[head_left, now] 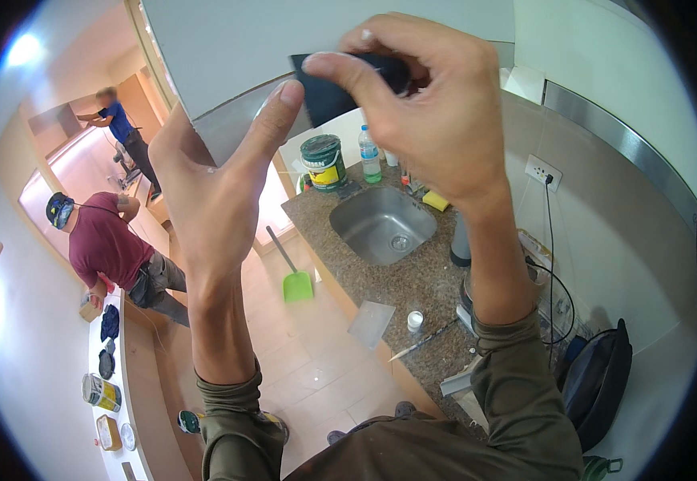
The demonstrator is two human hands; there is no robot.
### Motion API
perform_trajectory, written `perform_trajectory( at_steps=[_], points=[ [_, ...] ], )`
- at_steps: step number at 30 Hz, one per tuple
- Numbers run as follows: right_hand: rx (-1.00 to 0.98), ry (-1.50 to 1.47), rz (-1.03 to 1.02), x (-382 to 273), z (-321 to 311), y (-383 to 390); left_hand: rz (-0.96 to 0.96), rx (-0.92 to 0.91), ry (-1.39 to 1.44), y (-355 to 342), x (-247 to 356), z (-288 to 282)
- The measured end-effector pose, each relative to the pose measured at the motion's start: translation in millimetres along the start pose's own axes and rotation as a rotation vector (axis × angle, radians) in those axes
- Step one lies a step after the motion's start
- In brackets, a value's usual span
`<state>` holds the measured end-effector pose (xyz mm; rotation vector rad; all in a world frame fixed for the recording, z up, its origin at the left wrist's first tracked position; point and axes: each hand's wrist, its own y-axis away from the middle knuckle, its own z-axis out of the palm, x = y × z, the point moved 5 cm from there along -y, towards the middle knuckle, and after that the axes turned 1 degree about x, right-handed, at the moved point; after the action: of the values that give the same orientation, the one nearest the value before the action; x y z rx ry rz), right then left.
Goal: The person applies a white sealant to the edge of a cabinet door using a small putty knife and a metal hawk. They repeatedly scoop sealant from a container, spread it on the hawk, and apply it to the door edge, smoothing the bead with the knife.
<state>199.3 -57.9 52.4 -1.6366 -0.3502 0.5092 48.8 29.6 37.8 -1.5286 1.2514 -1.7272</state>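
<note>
Above the counter, my right hand point(445, 112) is closed on a black sheet point(328, 92), its thumb pressed flat over the front. The sheet lies along the lower edge of a pale grey panel point(284, 36) overhead. My left hand point(212, 188) grips that panel's lower corner. Its thumb points up close to the sheet's left side, and the fingers are hidden behind the panel. White specks mark my right fingers.
Below is a stone counter point(437, 305) with a steel sink point(384, 226), a green paint bucket point(323, 163) and a plastic bottle point(370, 156). A black bag point(597, 393) sits at right. A green dustpan point(297, 286) lies on the floor. Two people point(116, 240) work at left.
</note>
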Motion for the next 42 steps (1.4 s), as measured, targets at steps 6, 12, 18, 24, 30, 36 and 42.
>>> perform_trajectory(
  at_steps=[6,12,18,24,30,36,42],
  points=[
    [0.077,-0.025,0.017,14,-13,2,0.031,-0.037,0.059,-1,3,2],
    [0.033,0.025,-0.071,-18,-4,-5,0.011,-0.041,0.097,0,6,2],
    [0.047,0.074,-0.186,-21,2,-4,0.003,-0.069,0.056,1,8,-1],
    [0.096,0.052,-0.070,-15,-2,-4,-0.097,-0.165,0.228,3,13,-9],
    [0.022,0.008,-0.266,-55,22,-7,-0.061,-0.320,0.228,0,4,-21],
    [0.032,-0.128,0.103,-24,-18,30,0.272,0.339,-0.033,27,6,-56],
    [-0.166,-0.303,0.008,-43,-19,79,0.428,0.024,-0.182,97,27,-17]
  ],
)
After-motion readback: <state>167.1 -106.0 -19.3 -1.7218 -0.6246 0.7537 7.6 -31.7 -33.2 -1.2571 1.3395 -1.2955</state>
